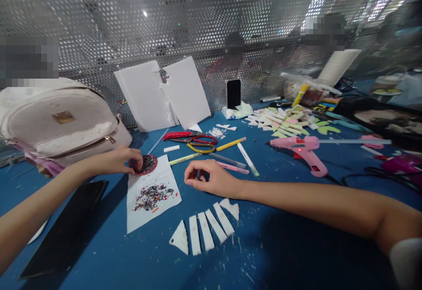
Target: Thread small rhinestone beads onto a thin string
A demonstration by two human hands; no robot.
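Observation:
My left hand [123,160] reaches to a small round red-rimmed dish [149,165] of dark glittery bits, its fingertips closed together at the dish's edge. What they pinch, if anything, is hidden. Under the dish's near side lies a white paper sheet [135,222], with a pile of multicoloured beads or sequins [153,196] spread on it. My right hand [212,178] rests on the blue table with curled fingers and nothing visible in them. Just below it, white foam pieces [206,231] are laid out like a fish: a triangular head with an eye hole, several strips and a notched tail.
Behind the hands lie scissors [202,148], red-handled pliers [176,136] and several markers [186,158]. A pink glue gun [305,147] sits at right, near a heap of foam scraps [280,121]. A white backpack [66,118] and a black phone-like slab [66,228] are at left.

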